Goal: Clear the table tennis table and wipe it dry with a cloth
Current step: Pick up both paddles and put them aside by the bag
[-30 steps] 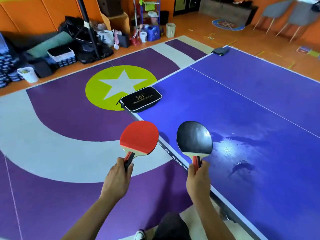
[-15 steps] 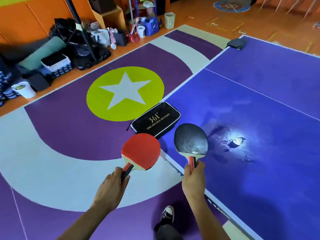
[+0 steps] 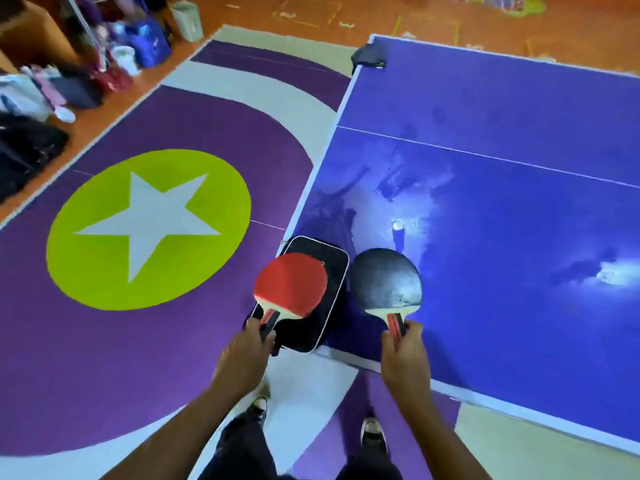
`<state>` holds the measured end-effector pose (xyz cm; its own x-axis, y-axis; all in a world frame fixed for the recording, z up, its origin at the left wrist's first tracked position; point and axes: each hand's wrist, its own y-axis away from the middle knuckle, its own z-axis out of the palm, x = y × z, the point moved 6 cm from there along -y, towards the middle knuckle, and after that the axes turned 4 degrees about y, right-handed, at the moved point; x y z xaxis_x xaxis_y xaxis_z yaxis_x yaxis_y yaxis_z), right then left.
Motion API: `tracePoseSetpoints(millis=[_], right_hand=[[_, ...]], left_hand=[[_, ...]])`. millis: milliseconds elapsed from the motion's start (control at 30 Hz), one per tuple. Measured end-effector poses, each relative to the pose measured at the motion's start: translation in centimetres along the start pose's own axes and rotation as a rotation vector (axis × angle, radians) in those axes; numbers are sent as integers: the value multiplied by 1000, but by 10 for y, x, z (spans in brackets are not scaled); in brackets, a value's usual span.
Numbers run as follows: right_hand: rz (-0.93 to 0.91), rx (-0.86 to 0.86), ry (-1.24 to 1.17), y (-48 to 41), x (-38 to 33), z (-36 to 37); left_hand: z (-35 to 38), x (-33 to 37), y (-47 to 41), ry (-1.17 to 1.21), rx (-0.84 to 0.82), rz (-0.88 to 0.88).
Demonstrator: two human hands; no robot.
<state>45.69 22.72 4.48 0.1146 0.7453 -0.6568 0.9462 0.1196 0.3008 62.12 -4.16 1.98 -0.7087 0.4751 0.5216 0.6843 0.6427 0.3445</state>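
Indoor hall, orange floor (image 3: 398, 15) along the far side, laid with a purple mat (image 3: 104, 358) crossed by a pale curved band and marked with a lime circle (image 3: 86, 271) holding a white star (image 3: 156, 223). Bags and clutter (image 3: 41, 98) heaped at upper left, a pale bin (image 3: 188, 20) beside them, all blurred. Blue table tennis table (image 3: 519, 323) fills the right half, with a thin white line (image 3: 485, 154) running across it. The top is wet: streaks and smeared patches (image 3: 398, 188) near the left edge, bright glare off the water. A dark bundle (image 3: 369, 57) sits on the far left corner; too small to tell what it is. A black case (image 3: 334, 271) with white piping lies at the table's left edge, near the front corner, part of it jutting past the edge. Left hand (image 3: 242, 358) curled round the handle of a red paddle (image 3: 291, 285), blade above the case; contact not clear. Right hand (image 3: 405, 358) grips the handle of a black paddle (image 3: 386, 282), blade over the wet tabletop just beside the case. Two shoes (image 3: 374, 433) on the mat below.
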Motion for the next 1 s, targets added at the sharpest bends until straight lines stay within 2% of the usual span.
tracePoseSetpoints(millis=[233,400,533,633,800,900,1000], right_hand=[[213,129,4,54,-25,44],[211,172,42,75,-48,60],[206,163,44,75,-59,82],[186,124,8,72,-72,105],[182,108,-8,68,-94,143],[244,85,76,65,-101,159],[289,-23,195,65,-101,172]], left_hand=[[10,-1,-48,-90,-150,185],[32,12,-40,-223,-233,284],[25,13,-37,-389,-297,431],[2,-3,-38,-257,-266,498],[-35,-34,-38,-345,-140,624],[-63,-36,-37,-378,-43,640],[-85,-37,-40,-394,-15,642]])
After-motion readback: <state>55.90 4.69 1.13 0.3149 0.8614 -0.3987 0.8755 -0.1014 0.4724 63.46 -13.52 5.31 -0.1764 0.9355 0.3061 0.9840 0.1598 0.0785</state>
